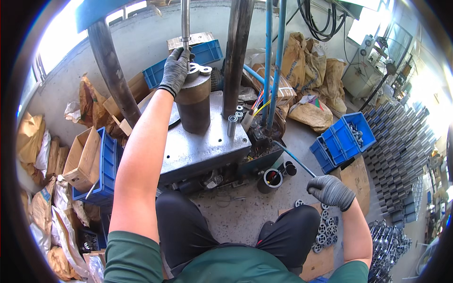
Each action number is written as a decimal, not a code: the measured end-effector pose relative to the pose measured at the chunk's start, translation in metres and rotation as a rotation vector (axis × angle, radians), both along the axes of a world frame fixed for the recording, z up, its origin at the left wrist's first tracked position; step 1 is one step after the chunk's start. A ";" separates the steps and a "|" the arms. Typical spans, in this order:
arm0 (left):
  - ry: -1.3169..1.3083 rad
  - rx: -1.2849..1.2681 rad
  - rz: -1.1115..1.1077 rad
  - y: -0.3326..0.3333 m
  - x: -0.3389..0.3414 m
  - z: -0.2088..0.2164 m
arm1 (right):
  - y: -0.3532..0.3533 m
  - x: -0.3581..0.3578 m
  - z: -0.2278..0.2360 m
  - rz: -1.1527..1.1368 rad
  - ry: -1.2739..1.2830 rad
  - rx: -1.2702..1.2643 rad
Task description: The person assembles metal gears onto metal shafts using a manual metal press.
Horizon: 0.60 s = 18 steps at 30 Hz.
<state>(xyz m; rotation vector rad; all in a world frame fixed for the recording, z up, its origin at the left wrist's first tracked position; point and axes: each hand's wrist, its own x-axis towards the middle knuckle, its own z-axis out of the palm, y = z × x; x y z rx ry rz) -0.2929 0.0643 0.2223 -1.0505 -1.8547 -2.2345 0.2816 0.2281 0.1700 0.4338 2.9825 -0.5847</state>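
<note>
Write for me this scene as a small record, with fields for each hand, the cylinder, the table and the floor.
Left hand: gloved, at the upright steel rod; whether it grips is unclear
Right hand: gloved, closed at the end of the blue lever
Dark cylinder: upright, round metal parts on top
Metal table: bears the dark cylinder
Floor: spoked round parts on cardboard; blue bins at right

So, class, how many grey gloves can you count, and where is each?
2: one on the left hand, at the steel rod above the dark cylinder; one on the right hand, at the blue lever's end. No others show.
</note>
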 end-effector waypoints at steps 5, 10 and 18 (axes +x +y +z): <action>-0.074 0.067 -0.083 0.002 -0.003 -0.001 | -0.005 0.007 -0.012 0.016 -0.060 0.055; -0.151 0.074 -0.086 -0.005 0.004 0.006 | -0.017 -0.003 0.004 -0.065 -0.164 -0.004; -0.149 0.027 -0.075 -0.006 0.004 0.007 | -0.021 -0.004 0.014 -0.058 -0.165 0.050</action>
